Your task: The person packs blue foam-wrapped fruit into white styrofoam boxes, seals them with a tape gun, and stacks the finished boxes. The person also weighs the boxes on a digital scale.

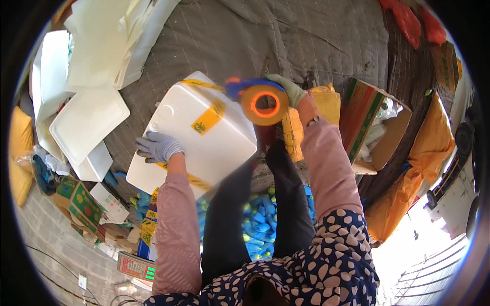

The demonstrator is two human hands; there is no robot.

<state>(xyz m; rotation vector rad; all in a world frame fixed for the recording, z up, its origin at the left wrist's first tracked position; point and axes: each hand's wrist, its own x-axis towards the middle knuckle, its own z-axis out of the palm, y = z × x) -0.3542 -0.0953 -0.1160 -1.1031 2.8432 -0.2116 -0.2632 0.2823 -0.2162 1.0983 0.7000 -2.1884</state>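
A white foam box (220, 147) stands tilted in front of me, with strips of yellow printed packing tape (208, 118) stuck across it. My left hand (159, 148), in a grey-striped work glove, rests on the box's left side with its fingers spread. On the other side my right hand (289, 88), in a pale green glove, grips a blue tape dispenser (254, 85) that carries a large roll of tape (264, 121) on an orange core. The dispenser is beside the box's upper right edge; its front end is blurred.
Blue-wrapped produce (262, 222) lies on the ground between my legs. At left are stacked foam lids (92, 118), a green carton (80, 204) and a digital scale (132, 264). An open carton (377, 130) holding plastic bags and an orange sack (417, 164) stand to the right.
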